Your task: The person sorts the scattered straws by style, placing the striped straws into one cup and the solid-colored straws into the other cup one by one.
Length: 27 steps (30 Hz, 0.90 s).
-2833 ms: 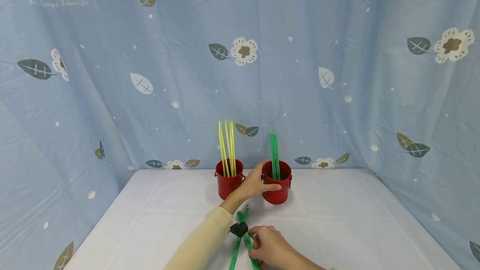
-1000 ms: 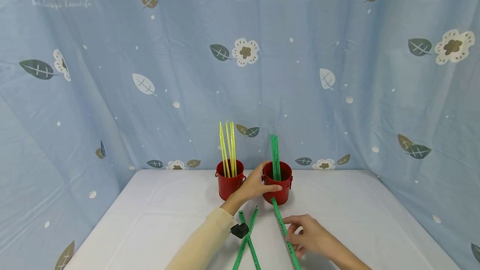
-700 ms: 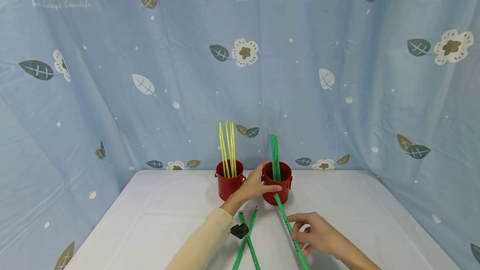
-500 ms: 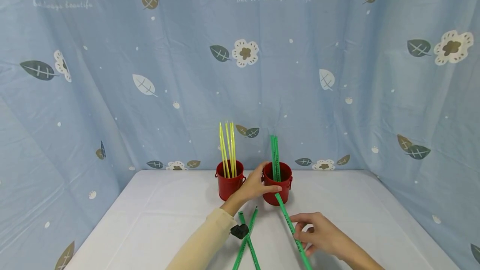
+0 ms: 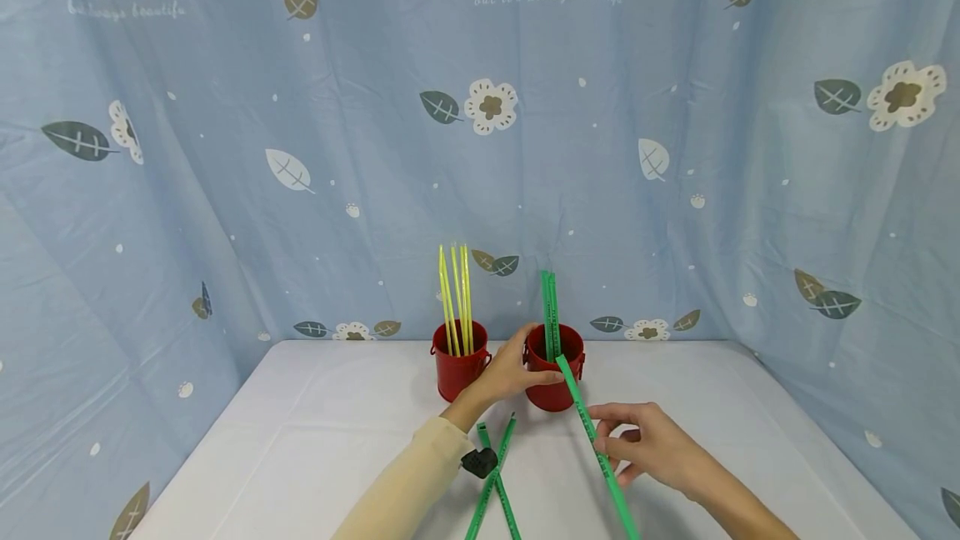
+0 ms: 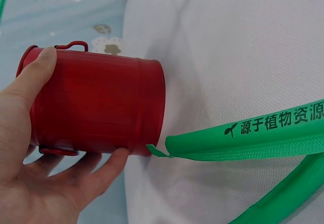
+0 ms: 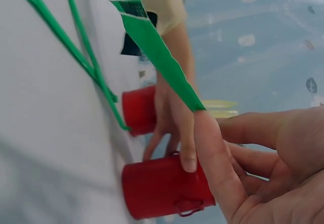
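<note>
My left hand [image 5: 512,369] grips the right-hand red bucket [image 5: 551,397], thumb on one side and fingers on the other, as the left wrist view shows. A couple of green wrapped straws [image 5: 552,315] stand in that bucket. My right hand [image 5: 648,444] pinches another green wrapped straw [image 5: 579,407] between thumb and fingers. It slants, its far end overlapping the bucket's front near the rim in the head view. Two more green wrapped straws [image 5: 506,498] lie crossed on the white table, partly behind my left wrist. Printed lettering shows on a wrapper [image 6: 283,125].
Left of the gripped bucket stands a second red bucket [image 5: 453,377] holding several yellow straws [image 5: 468,298]. A blue patterned curtain [image 5: 360,215] hangs behind and beside the white-covered table [image 5: 315,440]. My left forearm crosses above the crossed straws.
My right hand has taken one green wrapped straw from the pile, carried it right and then raised it toward the bucket's rim. My left hand has stayed on the bucket.
</note>
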Motion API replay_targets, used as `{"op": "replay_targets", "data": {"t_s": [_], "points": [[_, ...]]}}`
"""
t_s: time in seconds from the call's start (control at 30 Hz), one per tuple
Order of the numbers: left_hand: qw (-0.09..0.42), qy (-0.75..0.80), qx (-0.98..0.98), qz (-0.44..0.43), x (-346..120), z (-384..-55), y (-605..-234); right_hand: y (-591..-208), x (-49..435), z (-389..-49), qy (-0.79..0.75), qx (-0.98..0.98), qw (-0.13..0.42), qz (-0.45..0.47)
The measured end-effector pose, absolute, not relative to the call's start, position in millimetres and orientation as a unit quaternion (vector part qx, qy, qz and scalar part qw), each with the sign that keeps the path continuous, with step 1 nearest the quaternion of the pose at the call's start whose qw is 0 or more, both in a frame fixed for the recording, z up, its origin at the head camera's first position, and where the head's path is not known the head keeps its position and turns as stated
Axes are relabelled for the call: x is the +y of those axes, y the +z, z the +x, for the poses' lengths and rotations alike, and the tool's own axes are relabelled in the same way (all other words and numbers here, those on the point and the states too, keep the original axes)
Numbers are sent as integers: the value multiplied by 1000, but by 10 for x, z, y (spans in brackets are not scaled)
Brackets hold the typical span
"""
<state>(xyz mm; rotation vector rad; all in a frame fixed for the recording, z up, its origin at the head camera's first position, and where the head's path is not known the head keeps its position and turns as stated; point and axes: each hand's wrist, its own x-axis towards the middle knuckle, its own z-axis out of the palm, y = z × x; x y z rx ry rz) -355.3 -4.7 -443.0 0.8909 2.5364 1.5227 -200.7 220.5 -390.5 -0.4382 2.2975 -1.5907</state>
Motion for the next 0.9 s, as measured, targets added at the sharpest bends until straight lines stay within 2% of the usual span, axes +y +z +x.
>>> {"op": "replay_targets", "data": {"t_s": [0.13,0.3,0.63,0.9], "points": [[36,503,815,285,-39,-3556,-4436,-3819,2210,-2096,-553,813,115,-144],[37,510,809,289,-37,-3572,-4448,-3750,2201,-2250,-554,821,36,-129],[35,511,804,300,-32,-3584,-4456,-3735,2091,-2718,-525,826,-166,-123],[38,513,806,293,-41,-3593,-4457,-3612,1941,-3065,-532,801,-246,-119]]}}
